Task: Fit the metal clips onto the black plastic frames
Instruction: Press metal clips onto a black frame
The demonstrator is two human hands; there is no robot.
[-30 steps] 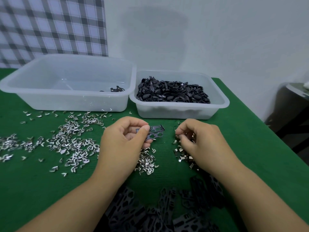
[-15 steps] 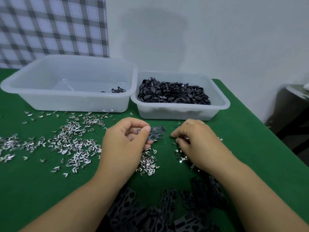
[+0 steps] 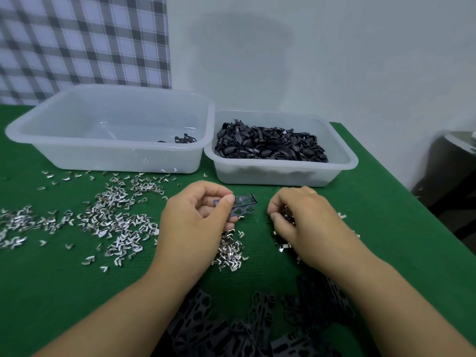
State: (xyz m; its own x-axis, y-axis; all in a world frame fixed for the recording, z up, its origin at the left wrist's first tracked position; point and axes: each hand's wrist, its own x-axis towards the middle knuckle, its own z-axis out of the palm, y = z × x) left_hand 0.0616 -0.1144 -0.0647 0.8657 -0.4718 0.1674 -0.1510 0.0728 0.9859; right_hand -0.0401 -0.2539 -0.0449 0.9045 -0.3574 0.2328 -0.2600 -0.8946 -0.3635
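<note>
My left hand (image 3: 195,222) pinches a small black plastic frame (image 3: 243,207) between thumb and fingers, holding it above the green table. My right hand (image 3: 304,222) rests palm down on a small heap of metal clips (image 3: 284,247), fingers curled among them; whether it grips one I cannot tell. More shiny clips (image 3: 113,220) lie scattered to the left, and another small heap of clips (image 3: 230,251) sits under my left hand. A pile of loose black frames (image 3: 231,325) lies near the table's front edge between my forearms.
At the back stand two translucent tubs: the large left tub (image 3: 116,155) holds a couple of black pieces (image 3: 184,139), the right tub (image 3: 283,173) is filled with black plastic parts (image 3: 270,145). The green table (image 3: 386,207) ends at the right, beside dark furniture (image 3: 448,176).
My right hand has dropped from in front of the frame down onto the clip heap. My left hand keeps the frame nearly still.
</note>
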